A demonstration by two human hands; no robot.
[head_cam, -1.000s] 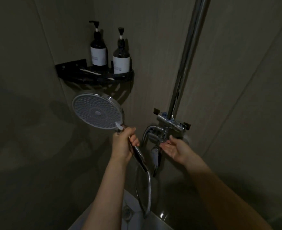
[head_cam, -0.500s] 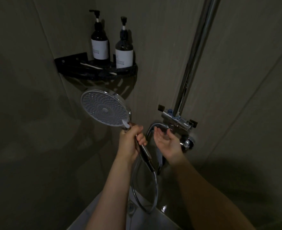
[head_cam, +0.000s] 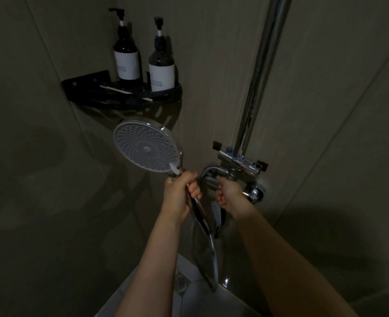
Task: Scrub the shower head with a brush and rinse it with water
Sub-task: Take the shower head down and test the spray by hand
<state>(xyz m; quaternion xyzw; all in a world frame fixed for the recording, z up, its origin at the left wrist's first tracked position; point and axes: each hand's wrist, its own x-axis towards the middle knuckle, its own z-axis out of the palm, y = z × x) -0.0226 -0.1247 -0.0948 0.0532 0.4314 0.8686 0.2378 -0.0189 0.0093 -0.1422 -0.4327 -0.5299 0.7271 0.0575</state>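
The round shower head faces me with its grey nozzle plate, held up at mid-frame. My left hand is closed around its chrome handle, and the metal hose loops down from it. My right hand is curled on the tap lever of the chrome mixer valve, right of the handle. No water comes from the head. A pale brush-like stick lies on the corner shelf; it is too dim to identify.
A black corner shelf above the shower head carries two dark pump bottles. A chrome riser pipe runs up from the valve. Tiled walls close in on both sides. A white tub edge with a drain shows below.
My right hand has turned from an open palm near the valve to a curled grip on the tap lever. The shower head stays raised in my left hand.
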